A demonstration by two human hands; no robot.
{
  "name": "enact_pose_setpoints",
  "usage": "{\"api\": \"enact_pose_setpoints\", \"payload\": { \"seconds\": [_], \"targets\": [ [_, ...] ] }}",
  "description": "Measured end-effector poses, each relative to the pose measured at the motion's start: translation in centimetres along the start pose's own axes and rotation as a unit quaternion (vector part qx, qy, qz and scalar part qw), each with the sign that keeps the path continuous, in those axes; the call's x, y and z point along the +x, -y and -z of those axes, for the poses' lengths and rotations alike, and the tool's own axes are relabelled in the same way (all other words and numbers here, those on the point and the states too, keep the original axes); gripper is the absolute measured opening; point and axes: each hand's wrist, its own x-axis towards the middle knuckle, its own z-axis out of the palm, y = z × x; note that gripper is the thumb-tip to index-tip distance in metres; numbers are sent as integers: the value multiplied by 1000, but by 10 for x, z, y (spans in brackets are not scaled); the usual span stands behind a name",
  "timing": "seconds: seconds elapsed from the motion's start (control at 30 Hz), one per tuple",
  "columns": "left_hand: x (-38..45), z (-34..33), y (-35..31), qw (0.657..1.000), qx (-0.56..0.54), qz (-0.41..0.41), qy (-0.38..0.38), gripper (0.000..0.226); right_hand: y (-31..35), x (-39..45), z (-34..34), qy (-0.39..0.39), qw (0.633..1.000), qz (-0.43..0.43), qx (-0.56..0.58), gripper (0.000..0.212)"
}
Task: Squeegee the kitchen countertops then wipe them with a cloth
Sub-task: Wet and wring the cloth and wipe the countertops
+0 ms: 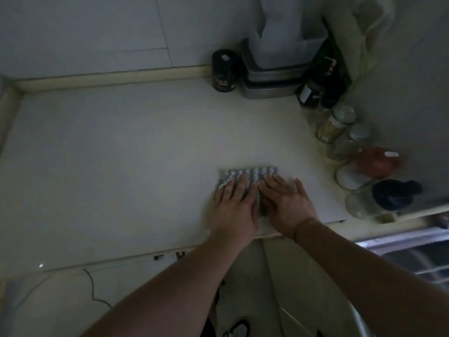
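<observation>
A blue-and-white patterned cloth (250, 175) lies flat on the pale countertop (136, 154), near its front edge and right of centre. My left hand (234, 207) presses on the cloth's left part with fingers laid out flat. My right hand (285, 203) presses beside it on the cloth's right part, fingers also straight, thumb spread over the bare counter. The near half of the cloth is hidden under both hands. No squeegee is in view.
A dark can (223, 70) and a metal container stack (272, 76) stand against the back wall. Dark bottles (315, 86), several glass jars (336, 125), a red-lidded jar (375, 161) and a dark-capped jar (388, 194) line the right edge. A cabinet front lies below the counter.
</observation>
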Motion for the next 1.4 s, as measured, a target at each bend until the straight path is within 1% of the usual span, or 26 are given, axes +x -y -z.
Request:
{"api": "enact_pose_setpoints", "payload": {
  "seconds": [0.03,0.07,0.13,0.2,0.3,0.47,0.6,0.7,0.77,0.93,1.07,1.13,1.23,1.4],
  "targets": [
    [19,-1,4,1000,2,-8,-2,52,-5,16,6,-2,1000,-10,7,82],
    [40,0,9,1000,3,-13,-3,53,-9,35,11,-13,1000,-18,10,79],
    [86,8,18,1000,2,-20,-8,55,-19,75,22,-30,999,-30,16,62],
    [131,16,24,999,20,-32,-12,56,-31,113,32,-43,998,-41,14,52],
    [186,22,31,999,29,-41,10,54,-50,159,46,-49,997,-51,24,51],
    [239,21,31,999,20,-28,-23,53,-68,207,61,-59,994,-69,53,51],
    [243,16,23,999,12,-15,-34,52,-70,216,66,-79,991,-71,80,50],
    [243,14,13,1000,1,22,-17,52,-71,222,69,-57,994,-69,62,51],
    [243,12,2,1000,-3,24,4,53,-79,224,71,-40,996,-72,33,51],
    [253,13,-18,998,6,-15,54,58,-97,222,76,-46,992,-86,-86,44],
    [254,11,-23,998,13,-26,61,60,-93,221,80,-58,982,-90,-156,32],
    [245,8,-28,998,6,-37,55,59,-93,208,77,-57,979,-96,-171,28],
    [223,5,-39,997,-3,-57,57,58,-87,176,75,-19,980,-133,-143,27],
    [158,-3,-63,992,-8,-102,73,62,-62,95,66,2,977,-164,-134,38]
  ]
}}
